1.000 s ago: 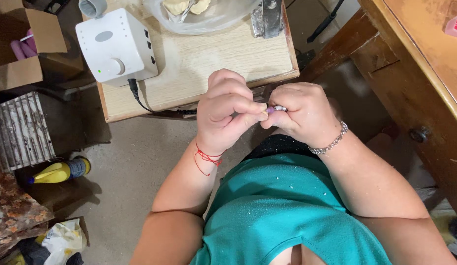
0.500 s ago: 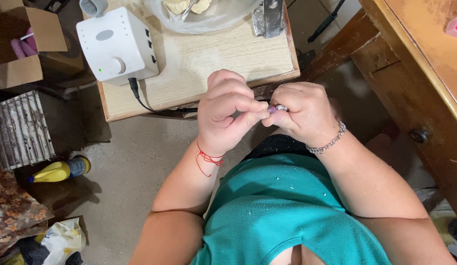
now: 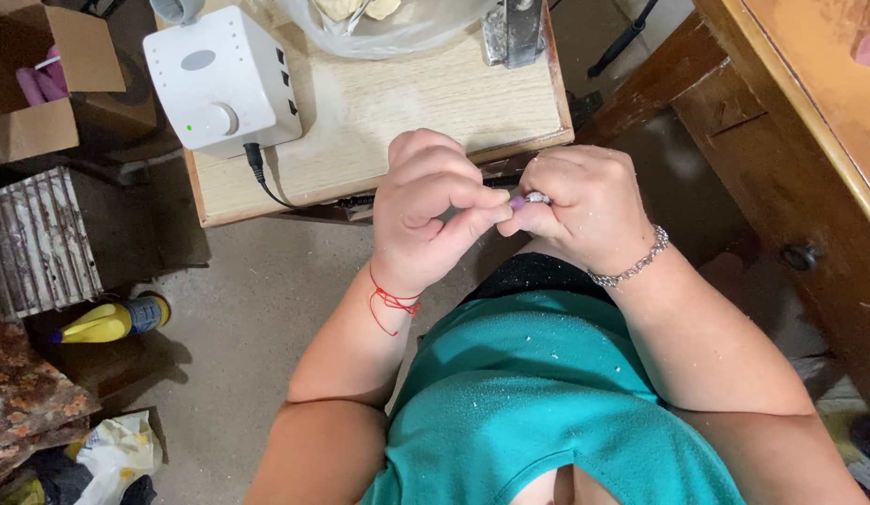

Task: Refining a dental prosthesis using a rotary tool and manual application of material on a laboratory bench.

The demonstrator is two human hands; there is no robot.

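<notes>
My left hand [image 3: 427, 210] and my right hand [image 3: 584, 208] meet in front of my chest, just off the near edge of a small wooden table [image 3: 397, 122]. Pinched between the fingertips of both hands is a tiny purple piece [image 3: 518, 202] with a small silvery part beside it; most of it is hidden by my fingers. A red string is tied round my left wrist and a silver chain bracelet circles my right wrist.
On the table stand a white box-shaped device [image 3: 220, 79] with a dial and a black cable, and a clear bowl [image 3: 397, 28]. A dark wooden desk [image 3: 799, 122] is at the right. A cardboard box [image 3: 42, 84], a yellow bottle [image 3: 107, 323] and bags lie on the floor at the left.
</notes>
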